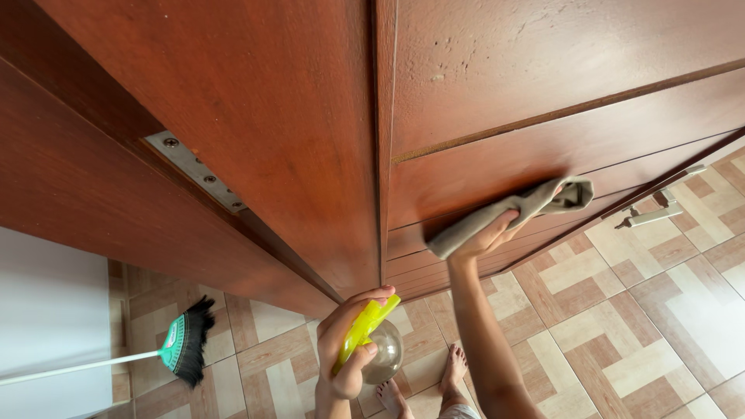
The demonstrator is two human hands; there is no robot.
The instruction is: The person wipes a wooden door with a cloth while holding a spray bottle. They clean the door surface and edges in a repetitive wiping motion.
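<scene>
A tall reddish-brown wooden door (497, 101) fills the upper view. My right hand (487, 237) presses a grey-beige cloth (512, 209) flat against a lower panel of the door. Lower down, my left hand (345, 349) grips a spray bottle (372, 341) with a yellow trigger head and a clear rounded body, held close to the door's edge. My bare feet (454, 368) stand on the tiled floor below.
A metal lever handle (648, 216) juts from the door at right. A metal strike plate (195, 171) sits in the door frame at left. A broom (182, 345) with green head and black bristles leans near a white wall. Brown-and-cream patterned tiles (621, 326) cover the floor.
</scene>
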